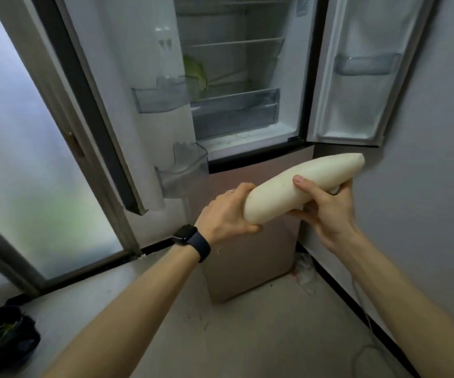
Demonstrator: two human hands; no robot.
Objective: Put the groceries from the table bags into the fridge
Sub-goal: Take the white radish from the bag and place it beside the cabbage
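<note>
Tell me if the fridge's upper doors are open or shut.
Open. The left door and right door are swung wide, exposing the shelves and a green leafy vegetable inside.

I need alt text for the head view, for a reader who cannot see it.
Two hands hold a long white radish in front of an open fridge: the left hand grips its near end, the right hand its middle. A green cabbage lies inside; a dark bag sits at lower left.
</note>
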